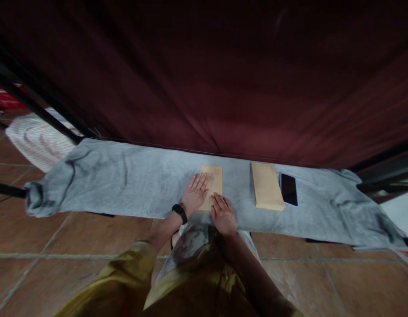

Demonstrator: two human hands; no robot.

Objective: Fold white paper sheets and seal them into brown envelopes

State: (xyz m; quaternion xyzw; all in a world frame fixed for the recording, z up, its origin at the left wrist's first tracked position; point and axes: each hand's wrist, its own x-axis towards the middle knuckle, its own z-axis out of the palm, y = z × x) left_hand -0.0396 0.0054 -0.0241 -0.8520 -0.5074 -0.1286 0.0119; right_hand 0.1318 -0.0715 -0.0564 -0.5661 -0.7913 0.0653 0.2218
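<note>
A tan paper envelope (216, 178) lies flat on the grey cloth in front of me. My left hand (194, 193), with a dark band on its wrist, rests palm down across the envelope's left side, fingers stretched out. On the lower right corner of the envelope sits my right hand (223, 215), its fingers extended and touching the paper. To the right is a thick stack of similar tan envelopes (267, 186). Both palms cover part of the single envelope, so its lower middle is partly hidden.
A phone (289, 189) with a dark screen lies beside the stack. The grey cloth (151, 180) covers a narrow bench-like surface. Behind it hangs a dark red curtain (204, 88). Dark metal bars (35, 103) and a striped cloth (42, 136) are at left, over floor tiles (101, 237).
</note>
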